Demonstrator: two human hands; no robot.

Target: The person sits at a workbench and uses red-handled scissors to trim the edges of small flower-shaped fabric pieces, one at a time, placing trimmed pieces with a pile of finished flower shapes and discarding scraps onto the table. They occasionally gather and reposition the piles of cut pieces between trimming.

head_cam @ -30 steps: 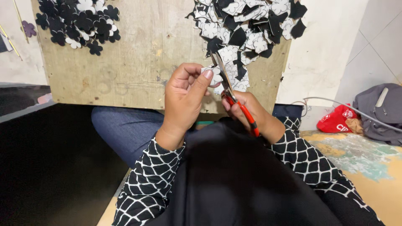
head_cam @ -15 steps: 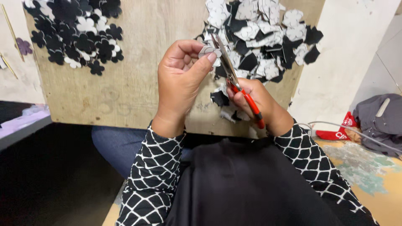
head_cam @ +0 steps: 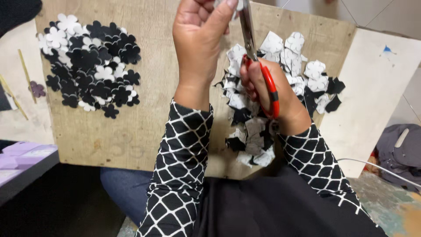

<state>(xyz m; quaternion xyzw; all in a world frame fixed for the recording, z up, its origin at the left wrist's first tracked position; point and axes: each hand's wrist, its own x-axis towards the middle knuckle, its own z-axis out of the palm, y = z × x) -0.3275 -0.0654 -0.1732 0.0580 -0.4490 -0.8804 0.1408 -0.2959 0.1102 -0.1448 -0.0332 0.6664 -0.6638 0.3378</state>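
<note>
Right hand [head_cam: 267, 94] grips red-handled scissors [head_cam: 258, 66] — left hand [head_cam: 199, 39] pinches a paper piece beside the blades

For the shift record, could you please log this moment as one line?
left hand: pinching small piece at top edge | right hand: holding red-handled scissors, blades up | board: flower cutouts left, rough pieces right

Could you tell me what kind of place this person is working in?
Probably an informal home craft workspace: a bare wooden board holds piles of cut flower shapes, red-handled scissors are in the right hand, and bags lie on the floor.
</note>
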